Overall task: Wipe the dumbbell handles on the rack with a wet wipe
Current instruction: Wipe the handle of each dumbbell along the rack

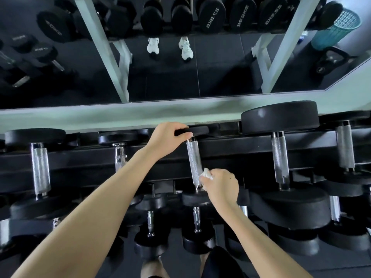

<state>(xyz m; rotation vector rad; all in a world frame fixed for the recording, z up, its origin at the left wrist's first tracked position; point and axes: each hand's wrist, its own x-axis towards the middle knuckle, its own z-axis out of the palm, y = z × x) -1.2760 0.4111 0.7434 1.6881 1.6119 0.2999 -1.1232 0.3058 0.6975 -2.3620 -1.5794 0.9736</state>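
Rack of dumbbells, left hand gripping one — right hand pinching wipe

— Where is the left hand?
— It grips the far head of a small dumbbell lying on the rack.
— And the right hand?
— It pinches a crumpled white wet wipe against the near end of that dumbbell's knurled handle.

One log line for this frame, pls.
left hand: grips dumbbell end | right hand: presses wipe to handle | step: wiping
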